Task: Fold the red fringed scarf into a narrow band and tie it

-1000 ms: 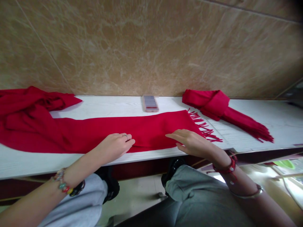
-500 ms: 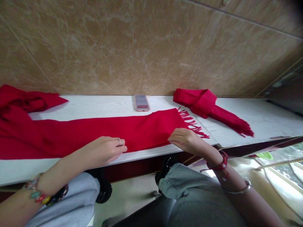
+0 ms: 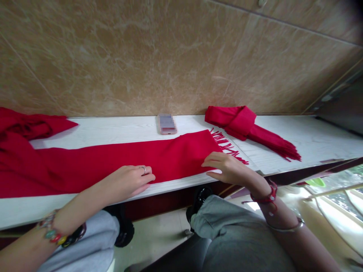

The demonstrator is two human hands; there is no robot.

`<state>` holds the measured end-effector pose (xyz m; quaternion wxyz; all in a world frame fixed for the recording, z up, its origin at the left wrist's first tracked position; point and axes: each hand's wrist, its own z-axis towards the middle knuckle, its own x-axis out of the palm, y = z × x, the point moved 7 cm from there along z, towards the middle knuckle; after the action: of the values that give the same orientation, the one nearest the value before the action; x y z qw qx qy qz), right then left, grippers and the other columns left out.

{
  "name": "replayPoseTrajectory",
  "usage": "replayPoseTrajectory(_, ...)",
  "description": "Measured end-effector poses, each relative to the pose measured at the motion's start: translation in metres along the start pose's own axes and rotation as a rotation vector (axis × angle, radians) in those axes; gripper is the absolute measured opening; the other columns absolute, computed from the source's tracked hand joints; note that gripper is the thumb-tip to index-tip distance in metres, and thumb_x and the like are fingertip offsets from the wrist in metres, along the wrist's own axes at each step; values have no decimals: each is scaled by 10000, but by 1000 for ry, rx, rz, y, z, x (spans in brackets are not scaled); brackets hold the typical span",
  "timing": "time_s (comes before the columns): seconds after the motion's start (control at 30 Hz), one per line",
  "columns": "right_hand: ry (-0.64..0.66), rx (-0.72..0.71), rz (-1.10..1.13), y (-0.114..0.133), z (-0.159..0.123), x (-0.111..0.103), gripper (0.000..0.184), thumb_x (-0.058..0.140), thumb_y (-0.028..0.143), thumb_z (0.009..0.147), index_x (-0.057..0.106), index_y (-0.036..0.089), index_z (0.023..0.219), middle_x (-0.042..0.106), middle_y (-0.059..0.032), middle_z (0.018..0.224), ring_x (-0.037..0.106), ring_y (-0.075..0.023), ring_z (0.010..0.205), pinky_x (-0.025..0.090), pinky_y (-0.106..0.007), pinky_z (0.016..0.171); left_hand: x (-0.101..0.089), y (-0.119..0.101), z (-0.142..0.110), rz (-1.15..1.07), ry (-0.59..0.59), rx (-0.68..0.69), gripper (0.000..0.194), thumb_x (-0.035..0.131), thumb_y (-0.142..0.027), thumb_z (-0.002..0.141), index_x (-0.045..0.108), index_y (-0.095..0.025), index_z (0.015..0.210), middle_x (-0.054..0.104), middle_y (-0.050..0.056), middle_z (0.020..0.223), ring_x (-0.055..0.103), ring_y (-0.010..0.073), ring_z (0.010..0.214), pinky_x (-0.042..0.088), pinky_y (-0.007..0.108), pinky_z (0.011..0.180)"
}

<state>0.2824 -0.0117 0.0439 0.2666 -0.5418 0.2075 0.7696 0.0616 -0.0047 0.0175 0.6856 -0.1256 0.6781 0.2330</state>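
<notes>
A long red scarf [image 3: 172,156] lies spread along the white counter, its fringed end to the right and a bunched heap of it at the far left. At the near edge of the cloth, my left hand [image 3: 132,179] has its fingers closed on the scarf; the thumb side is partly hidden. Near the fringe, my right hand [image 3: 224,166] rests with fingertips on the fabric, thumb apart from the fingers and no cloth pinched. Beyond the fringe lies another red scarf [image 3: 234,119], folded into a knot-like bundle with its fringed tail pointing right.
A phone [image 3: 167,124] sits on the counter [image 3: 113,130] near the wall. Brown marble-patterned tiles [image 3: 127,56] rise behind the counter. Below its front edge are my legs and dark shoes. A green object [image 3: 316,182] is at the lower right.
The view has swung right, so things appear shifted left. My right hand closed at the scarf's near edge half a second ago; now its thumb and fingers are apart. The left hand remains at the edge.
</notes>
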Motion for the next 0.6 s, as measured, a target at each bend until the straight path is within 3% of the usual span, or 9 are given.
replayPoseTrajectory(0.3, 15, -68, -174, 11, 4, 9, 209, 427, 172, 878, 629, 143, 836, 616, -76, 792, 537, -176, 751, 424, -306, 697, -3, -1, 10, 23, 25, -39, 404, 453, -39, 775, 553, -243, 1109, 606, 48, 1029, 595, 170, 884, 463, 251, 710)
replayPoseTrajectory(0.6, -8, -16, -194, 6, 5, 7, 244, 389, 168, 895, 619, 135, 819, 605, -76, 758, 526, -168, 727, 404, -289, 684, -6, -4, 21, 155, -60, -138, 269, 433, -34, 804, 599, -179, 957, 623, 61, 865, 604, 158, 755, 471, 230, 632)
